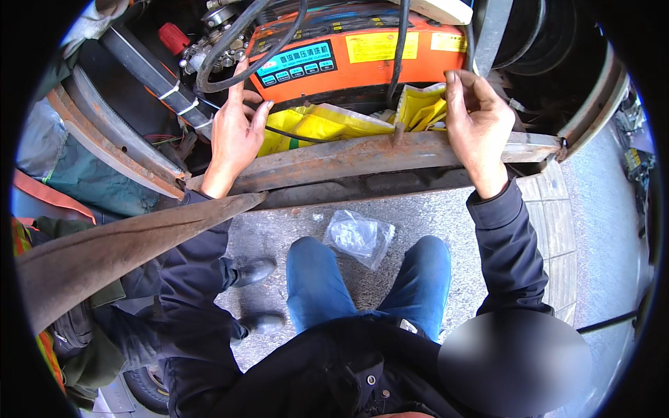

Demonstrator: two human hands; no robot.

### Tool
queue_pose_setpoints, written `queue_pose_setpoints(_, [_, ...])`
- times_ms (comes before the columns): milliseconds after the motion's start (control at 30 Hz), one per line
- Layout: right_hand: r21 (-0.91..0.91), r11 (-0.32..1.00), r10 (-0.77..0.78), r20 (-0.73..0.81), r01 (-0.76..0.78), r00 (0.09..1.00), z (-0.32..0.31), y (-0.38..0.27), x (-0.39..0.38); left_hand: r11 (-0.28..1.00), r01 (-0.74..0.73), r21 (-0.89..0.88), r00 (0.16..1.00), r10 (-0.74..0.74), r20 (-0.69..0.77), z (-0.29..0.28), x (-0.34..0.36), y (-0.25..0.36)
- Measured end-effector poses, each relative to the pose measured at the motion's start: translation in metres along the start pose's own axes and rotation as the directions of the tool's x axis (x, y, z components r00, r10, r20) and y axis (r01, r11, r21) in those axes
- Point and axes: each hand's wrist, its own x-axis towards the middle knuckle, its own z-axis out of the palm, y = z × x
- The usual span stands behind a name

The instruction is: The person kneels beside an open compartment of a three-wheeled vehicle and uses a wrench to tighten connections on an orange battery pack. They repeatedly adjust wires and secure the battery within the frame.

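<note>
An orange pressure washer (362, 63) with a blue control panel sits across the far side, in a metal frame. My left hand (235, 132) is at its left end, index finger stretched up beside a looped black hose (207, 73), other fingers apart. Near the washer's lower right corner, my right hand (481, 122) has its fingers curled toward the thumb. Whatever they hold, if anything, cannot be made out. Yellow packaging (313, 125) is tucked below the washer, and its right part (422, 106) lies next to my right thumb. A dark cable (400, 52) hangs down the washer's front.
A rusty metal beam (334, 157) crosses in front of me, under both wrists. A brown curved bar (139, 244) juts in from the left. Clear plastic wrap (359, 237) lies on the ground. Another person's dark boots (255, 272) stand at left. A red-knobbed metal fitting (174, 38) is upper left.
</note>
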Motion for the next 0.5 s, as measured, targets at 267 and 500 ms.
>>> queue_pose_setpoints(267, [0.060, 0.792, -0.548, 0.509, 0.607, 0.664, 0.084, -0.107, 0.088, 1.000, 0.029, -0.012, 1.000, -0.029, -0.004, -0.001, 0.000, -0.005])
queue_pose_setpoints(500, [-0.160, 0.528, -0.580, 0.650, 0.834, 0.492, 0.126, -0.116, 0.084, 0.999, 0.025, -0.044, 1.000, -0.026, -0.016, -0.004, -0.002, -0.006])
